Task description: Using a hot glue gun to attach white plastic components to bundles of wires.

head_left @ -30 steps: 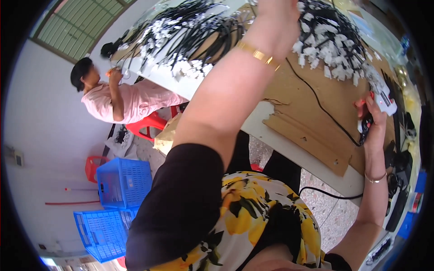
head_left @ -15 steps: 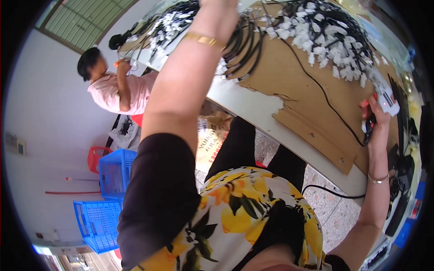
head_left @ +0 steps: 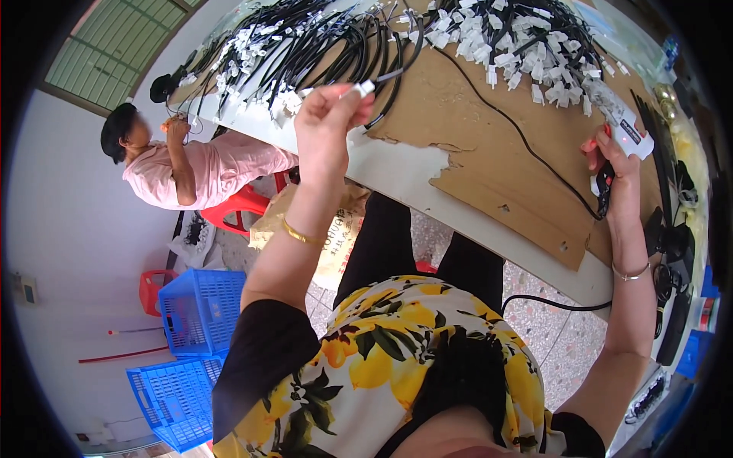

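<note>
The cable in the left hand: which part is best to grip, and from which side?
Probably its white end, pinched from the near left, as the left hand does: this end is small and points that way, while the cable bends away.

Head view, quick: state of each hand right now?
Left hand: closed, pinching a white connector between thumb and fingers.
Right hand: closed around a white handheld device.
</note>
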The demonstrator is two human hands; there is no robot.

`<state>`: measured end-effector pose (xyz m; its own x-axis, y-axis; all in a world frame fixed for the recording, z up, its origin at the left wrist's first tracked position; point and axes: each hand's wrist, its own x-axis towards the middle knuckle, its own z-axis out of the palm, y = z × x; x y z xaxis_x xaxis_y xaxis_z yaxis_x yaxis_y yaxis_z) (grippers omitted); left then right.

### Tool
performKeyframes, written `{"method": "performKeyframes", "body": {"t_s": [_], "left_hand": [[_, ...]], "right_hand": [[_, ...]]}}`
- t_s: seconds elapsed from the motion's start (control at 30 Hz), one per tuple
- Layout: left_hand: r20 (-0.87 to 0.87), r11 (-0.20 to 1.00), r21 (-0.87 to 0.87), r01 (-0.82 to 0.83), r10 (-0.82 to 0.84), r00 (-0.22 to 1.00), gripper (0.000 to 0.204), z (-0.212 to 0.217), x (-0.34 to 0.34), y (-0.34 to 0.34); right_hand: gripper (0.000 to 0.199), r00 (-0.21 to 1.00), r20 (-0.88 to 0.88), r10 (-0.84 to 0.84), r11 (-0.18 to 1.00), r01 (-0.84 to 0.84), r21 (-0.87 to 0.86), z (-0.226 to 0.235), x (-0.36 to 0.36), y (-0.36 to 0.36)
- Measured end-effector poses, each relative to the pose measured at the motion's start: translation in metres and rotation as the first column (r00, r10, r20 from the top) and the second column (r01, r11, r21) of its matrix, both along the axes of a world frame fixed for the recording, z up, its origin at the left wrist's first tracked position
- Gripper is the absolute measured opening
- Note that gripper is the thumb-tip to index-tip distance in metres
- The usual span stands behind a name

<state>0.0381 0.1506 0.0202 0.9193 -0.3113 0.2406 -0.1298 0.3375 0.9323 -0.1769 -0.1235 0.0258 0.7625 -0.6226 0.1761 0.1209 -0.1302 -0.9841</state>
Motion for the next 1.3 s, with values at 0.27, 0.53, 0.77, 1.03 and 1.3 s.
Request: {"method": "performKeyframes", "body": {"t_s": [0.27, 0.53, 0.77, 1.03, 1.3], "left_hand": [[0.155, 0.992, 0.108, -0.06, 0.043, 0.987, 0.02, -0.043, -0.033, 0.02], [0.274, 0.918, 0.31, -0.247, 0.163, 0.948, 0.012, -0.055, -0.016, 0.03], [0.182, 0.936, 0.298, -0.188, 0.138, 0.974, 0.012, -0.045, -0.002, 0.035], [0.331, 0.842, 0.309, -0.443, 0.342, 0.88, 0.013, -0.059, -0.01, 0.03], [0.483, 0.719, 0.417, -0.557, 0.344, 0.805, 0.017, -0.061, -0.008, 0.028]], "right_hand": [[0.024, 0.999, -0.036, -0.005, 1.0, 0.005, 0.006, -0.002, 0.001, -0.003], [0.022, 0.999, -0.032, -0.004, 1.0, 0.004, 0.019, 0.001, 0.003, 0.004], [0.022, 0.999, -0.047, 0.01, 0.999, -0.008, 0.039, 0.0, 0.002, 0.003], [0.022, 0.997, -0.077, 0.023, 0.999, -0.021, 0.03, -0.002, 0.004, 0.002], [0.022, 0.995, -0.094, 0.03, 0.999, -0.028, 0.025, -0.002, 0.007, 0.003]]}}
